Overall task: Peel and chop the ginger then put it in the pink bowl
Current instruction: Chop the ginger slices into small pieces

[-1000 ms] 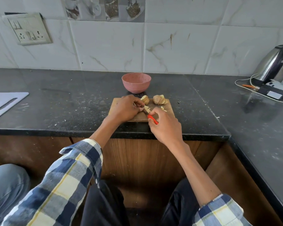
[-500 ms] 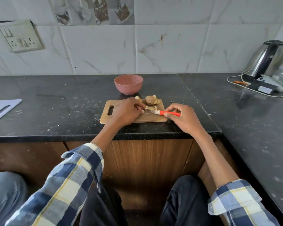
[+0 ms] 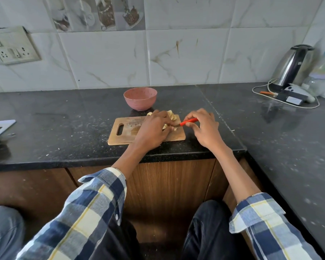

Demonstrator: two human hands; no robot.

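- The right hand (image 3: 204, 128) pinches the red handle of a small knife (image 3: 189, 121) between thumb and curled fingers; the handle slants up to the right, and the blade end points left toward the other hand, mostly hidden there
- The left hand (image 3: 154, 128) rests on the wooden cutting board (image 3: 128, 132), fingers curled down over a piece of ginger (image 3: 165, 126); pale bits show just beside its fingertips, but how firmly the fingers grasp the piece cannot be told, since the hand covers it
- More peeled ginger chunks (image 3: 172, 115) lie at the far right corner of the board, just beyond the left hand's knuckles; a small piece also peeks out at the far edge to their left
- The board lies near the front edge of the dark counter (image 3: 64, 128), its handle slot to the left; its left half is bare wood
- The pink bowl (image 3: 140, 98) stands on the counter just beyond the board's far edge, upright; nothing shows inside it from this angle
- Both forearms come out of rolled checked sleeves (image 3: 94, 212) in blue, white and yellow
- At the far right a steel kettle (image 3: 293, 66) stands against the tiled wall with a white cable looped before it; at the left edge the corner of a white board (image 3: 0, 128) lies on the counter; a socket plate (image 3: 13, 45) sits on the wall at far left
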